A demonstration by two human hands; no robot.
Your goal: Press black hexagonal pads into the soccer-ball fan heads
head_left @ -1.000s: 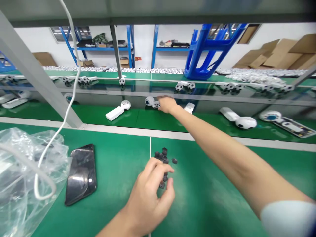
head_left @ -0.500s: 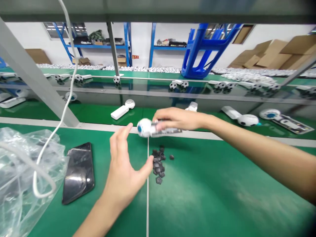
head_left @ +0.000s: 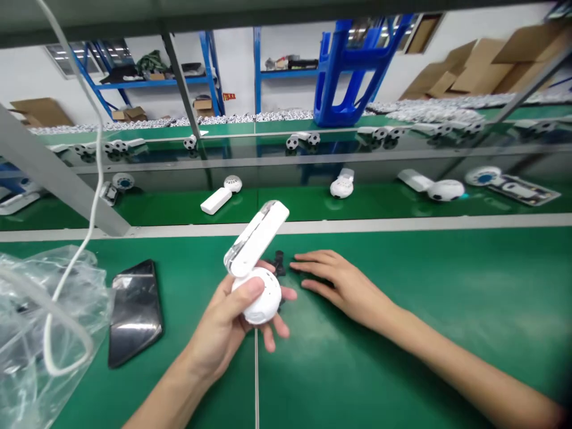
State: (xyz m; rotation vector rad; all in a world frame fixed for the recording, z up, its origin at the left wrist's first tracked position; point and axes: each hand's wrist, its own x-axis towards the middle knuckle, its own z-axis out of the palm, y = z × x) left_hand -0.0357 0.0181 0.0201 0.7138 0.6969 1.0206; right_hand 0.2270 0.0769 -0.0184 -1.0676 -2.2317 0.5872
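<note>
From the head view, the left hand (head_left: 218, 325) is closed around a white plastic ball-shaped gadget (head_left: 257, 296), with the thumb across the ball's top and the fingers curled beneath it. The gadget is held in the air above the desk (head_left: 402, 339), near the middle of the view. Its flat white bar-shaped handle (head_left: 254, 238) rises from the ball toward 1 o'clock. The gadget looks light, stiff and smooth, so it may slip a little. The rounded ball seems the surest place to hold, as the joint at the handle's base may be the weakest part.

The right hand (head_left: 344, 285) lies open and palm-down on the desk at 3 o'clock from the ball, empty, its fingertips near a small cluster of dark rubber pieces (head_left: 279, 263) at 1 o'clock. A black smartphone (head_left: 135, 313) lies at 9 o'clock, with a clear plastic bag (head_left: 40, 316) beyond it.
</note>
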